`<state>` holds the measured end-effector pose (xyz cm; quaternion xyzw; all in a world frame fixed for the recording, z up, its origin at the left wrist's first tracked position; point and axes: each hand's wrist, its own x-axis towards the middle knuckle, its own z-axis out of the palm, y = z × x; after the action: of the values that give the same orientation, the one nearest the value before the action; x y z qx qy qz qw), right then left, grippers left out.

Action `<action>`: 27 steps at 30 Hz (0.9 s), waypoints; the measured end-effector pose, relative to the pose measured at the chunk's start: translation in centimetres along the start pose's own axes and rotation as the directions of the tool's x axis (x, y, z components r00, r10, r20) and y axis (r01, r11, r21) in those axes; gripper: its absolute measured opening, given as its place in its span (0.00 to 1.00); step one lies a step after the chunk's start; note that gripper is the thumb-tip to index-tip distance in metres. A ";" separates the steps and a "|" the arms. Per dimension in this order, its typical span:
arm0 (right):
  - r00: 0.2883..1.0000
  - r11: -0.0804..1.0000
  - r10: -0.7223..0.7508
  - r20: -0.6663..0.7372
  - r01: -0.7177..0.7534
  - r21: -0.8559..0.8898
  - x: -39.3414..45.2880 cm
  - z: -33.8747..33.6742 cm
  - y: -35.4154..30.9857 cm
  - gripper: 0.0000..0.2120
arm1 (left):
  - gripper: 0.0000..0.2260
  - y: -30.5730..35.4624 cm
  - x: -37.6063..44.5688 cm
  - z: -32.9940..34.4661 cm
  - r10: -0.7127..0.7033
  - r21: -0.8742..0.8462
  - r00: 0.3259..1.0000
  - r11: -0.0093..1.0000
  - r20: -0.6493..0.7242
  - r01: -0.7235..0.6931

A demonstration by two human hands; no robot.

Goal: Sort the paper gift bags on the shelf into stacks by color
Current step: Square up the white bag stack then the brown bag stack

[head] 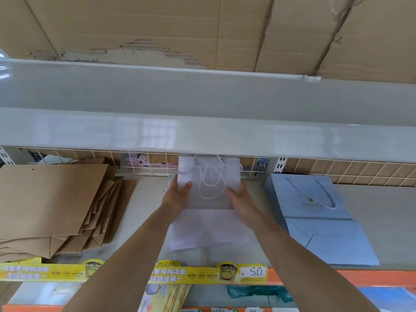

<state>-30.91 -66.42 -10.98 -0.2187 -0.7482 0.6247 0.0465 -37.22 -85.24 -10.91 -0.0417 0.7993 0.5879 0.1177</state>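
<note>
Both hands hold the white bag [209,188] by its side edges, left hand [177,194] and right hand [240,197], above the white stack [209,230]. It looks light, thin and bendable, so gripping both edges suits. Brown stack [51,199] lies leftward, blue stack [315,212] rightward.

Your left hand [180,192] and right hand [239,195] reach forward on outstretched arms, thumbs on top, fingers hidden.
</note>
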 end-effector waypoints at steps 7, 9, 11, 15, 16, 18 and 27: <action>0.997 0.999 0.003 -0.083 -0.007 -0.042 1.6 0.6 -0.4 0.27 | 0.28 1.2 2.4 -0.1 0.022 -0.016 0.995 1.000 0.100 -0.021; 0.997 0.996 -0.007 -0.081 0.000 -0.085 2.0 0.6 -0.5 0.27 | 0.29 1.0 2.4 -0.1 0.048 -0.011 0.994 0.999 0.098 -0.048; 0.999 0.991 -0.015 -0.051 0.008 -0.132 1.9 0.6 -0.4 0.27 | 0.29 0.4 2.1 -0.2 0.045 0.043 0.997 0.998 0.063 -0.047; 0.999 0.968 -0.018 -0.043 0.007 -0.250 1.5 0.4 0.2 0.30 | 0.30 -0.9 1.4 -0.3 0.023 0.231 1.000 0.973 -0.011 -0.019; 0.997 0.958 -0.009 -0.072 -0.013 -0.287 1.4 0.4 0.4 0.31 | 0.30 -1.1 1.2 -0.2 0.028 0.266 0.999 0.964 -0.028 -0.019; 0.991 0.951 0.003 -0.133 -0.043 -0.307 1.2 0.3 0.6 0.32 | 0.31 -0.9 1.0 -0.1 0.016 0.270 0.998 0.963 -0.064 0.002; 0.977 0.989 0.086 -0.194 -0.107 -0.103 0.3 0.0 -1.0 0.28 | 0.32 0.3 -0.2 -0.8 -0.038 0.052 0.997 0.998 -0.067 0.042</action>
<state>-31.43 -66.47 -10.13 -0.3154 -0.7629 0.5595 0.0745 -37.18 -85.91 -10.34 -0.0740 0.8171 0.5622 0.1041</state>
